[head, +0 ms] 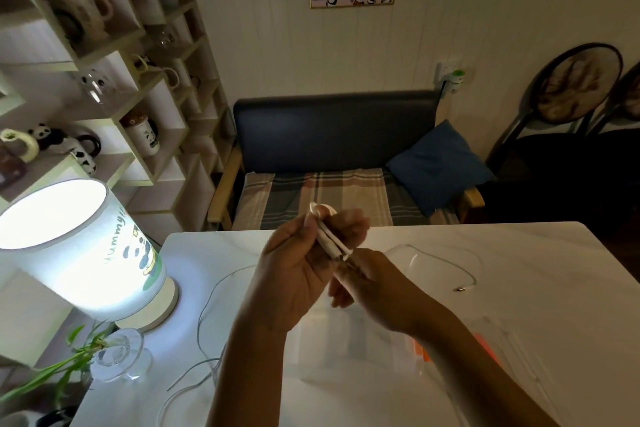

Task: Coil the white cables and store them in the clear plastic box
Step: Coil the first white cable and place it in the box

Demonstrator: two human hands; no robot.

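Above the white table [519, 340], my left hand [298, 274] holds a folded white cable bundle [327, 236], with a loop sticking out past the fingers. My right hand [370, 284] pinches the bundle's lower end. A second white cable [446, 262] lies loose on the table at the right and ends in a small metal plug [460, 289]. A third white cable [207, 308] trails over the table's left side. The clear plastic box [346, 340] sits under my hands, partly hidden by my forearms.
A lit cylinder lamp [79, 253] stands at the table's left edge, beside a glass vase with a green plant [114, 357]. Behind the table are a dark sofa [332, 135] with a blue cushion [440, 166], a cup shelf [104, 80] and chairs [571, 97].
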